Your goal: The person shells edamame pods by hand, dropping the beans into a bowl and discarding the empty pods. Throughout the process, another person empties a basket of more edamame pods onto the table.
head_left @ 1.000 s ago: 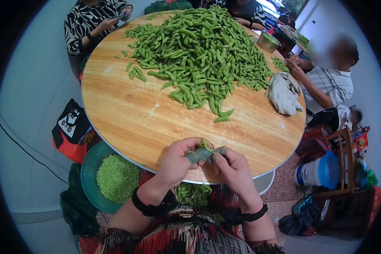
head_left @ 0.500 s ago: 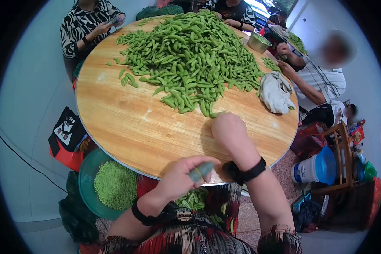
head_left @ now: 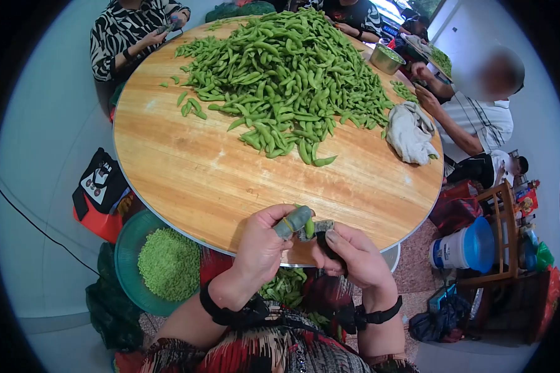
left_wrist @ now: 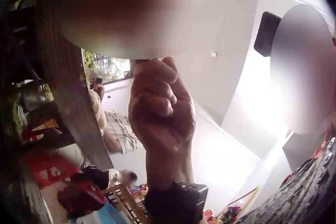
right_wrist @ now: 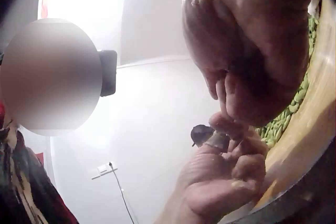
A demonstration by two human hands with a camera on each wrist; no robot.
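Observation:
A green soybean pod (head_left: 309, 226) is between my two hands, just above the near edge of the round wooden table (head_left: 199, 193). My left hand (head_left: 260, 244) pinches it, its thumb bearing a grey-green wrap (head_left: 292, 222) with a yellow band. From the other side my right hand (head_left: 361, 260) grips the pod's end, with a grey cover (head_left: 323, 227) on a finger. In the right wrist view the fingertips of both hands meet and largely hide the pod. Farther back on the table rises a large heap of soybean pods (head_left: 286, 81).
A green basin (head_left: 127, 280) of shelled beans (head_left: 171, 264) stands below the table at left. Pods (head_left: 283, 284) lie near my lap. A grey cloth (head_left: 410, 133) and metal bowl (head_left: 387, 59) sit at the table's right side. Other people sit around it. A white bucket (head_left: 451, 250) stands at right.
My right hand reached to the near edge of the heap, then came back to my left hand. A fresh pod is now between them, and one pod at the heap's edge is gone.

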